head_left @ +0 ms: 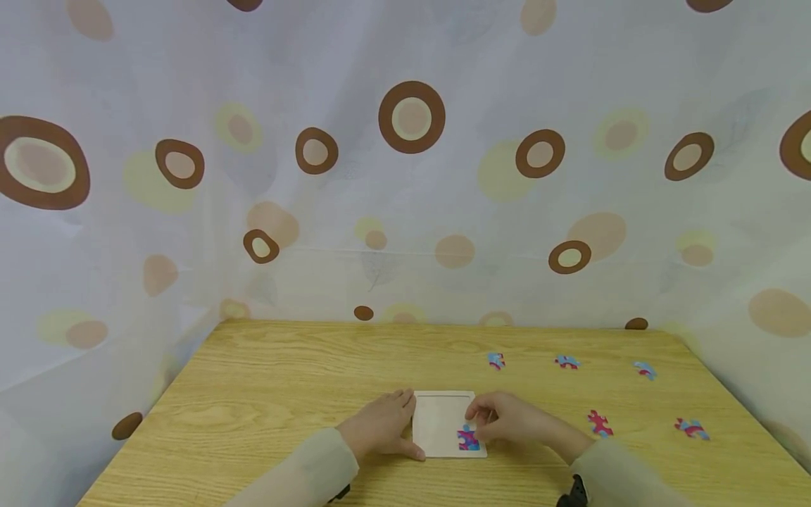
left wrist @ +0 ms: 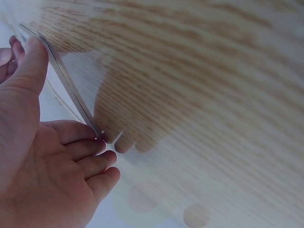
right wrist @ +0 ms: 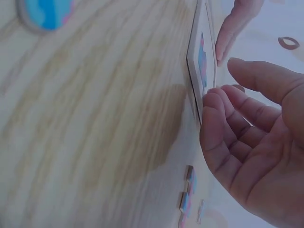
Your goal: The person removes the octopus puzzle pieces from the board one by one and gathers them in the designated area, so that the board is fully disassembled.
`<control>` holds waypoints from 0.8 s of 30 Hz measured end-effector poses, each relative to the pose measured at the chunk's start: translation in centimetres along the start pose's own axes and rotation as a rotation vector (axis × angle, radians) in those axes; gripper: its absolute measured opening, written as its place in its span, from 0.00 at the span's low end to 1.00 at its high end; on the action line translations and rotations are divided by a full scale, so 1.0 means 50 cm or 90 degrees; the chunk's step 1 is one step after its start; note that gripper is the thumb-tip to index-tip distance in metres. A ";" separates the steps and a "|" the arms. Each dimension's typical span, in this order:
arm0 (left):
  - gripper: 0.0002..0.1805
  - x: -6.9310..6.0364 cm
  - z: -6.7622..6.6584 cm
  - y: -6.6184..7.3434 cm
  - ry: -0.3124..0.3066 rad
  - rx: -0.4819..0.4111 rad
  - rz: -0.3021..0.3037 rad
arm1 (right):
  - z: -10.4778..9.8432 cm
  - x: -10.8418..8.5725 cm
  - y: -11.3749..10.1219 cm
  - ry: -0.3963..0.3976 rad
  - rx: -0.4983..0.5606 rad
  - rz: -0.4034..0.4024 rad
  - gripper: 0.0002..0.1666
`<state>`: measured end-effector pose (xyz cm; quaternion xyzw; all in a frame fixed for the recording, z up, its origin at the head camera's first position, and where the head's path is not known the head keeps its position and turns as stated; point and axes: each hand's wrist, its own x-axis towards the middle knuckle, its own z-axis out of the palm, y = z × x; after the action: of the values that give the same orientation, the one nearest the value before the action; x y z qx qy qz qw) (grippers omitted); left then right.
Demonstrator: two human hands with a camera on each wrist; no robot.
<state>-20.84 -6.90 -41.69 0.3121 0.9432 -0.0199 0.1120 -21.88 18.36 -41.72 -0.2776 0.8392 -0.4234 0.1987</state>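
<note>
A shallow white puzzle tray lies flat on the wooden table. One pink, purple and blue jigsaw piece sits in its near right corner. Along the tray's left side rests my left hand, thumb at the near corner and extended fingers touching the edge, which the left wrist view also shows. My right hand hovers at the tray's right side, beside that piece. In the right wrist view its fingers bend loosely near the tray's edge, the thumb stands apart, and nothing is visible between them.
Several loose jigsaw pieces lie to the right: a blue one and two others along the back, a pink one nearer, and a pink-blue one at far right. A patterned curtain rises behind the wooden table.
</note>
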 end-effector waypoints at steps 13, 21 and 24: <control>0.51 -0.006 -0.005 0.001 0.002 -0.018 -0.001 | 0.016 0.010 -0.004 -0.005 -0.014 0.007 0.06; 0.51 -0.008 -0.006 0.004 0.005 -0.007 0.000 | 0.020 0.011 -0.005 -0.003 -0.018 0.015 0.04; 0.51 -0.006 -0.004 0.002 0.003 -0.007 0.004 | 0.019 0.011 -0.006 0.004 -0.013 0.013 0.04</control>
<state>-20.59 -6.98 -41.42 0.3144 0.9426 -0.0135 0.1117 -21.66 17.33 -42.07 -0.2697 0.8468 -0.4138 0.1975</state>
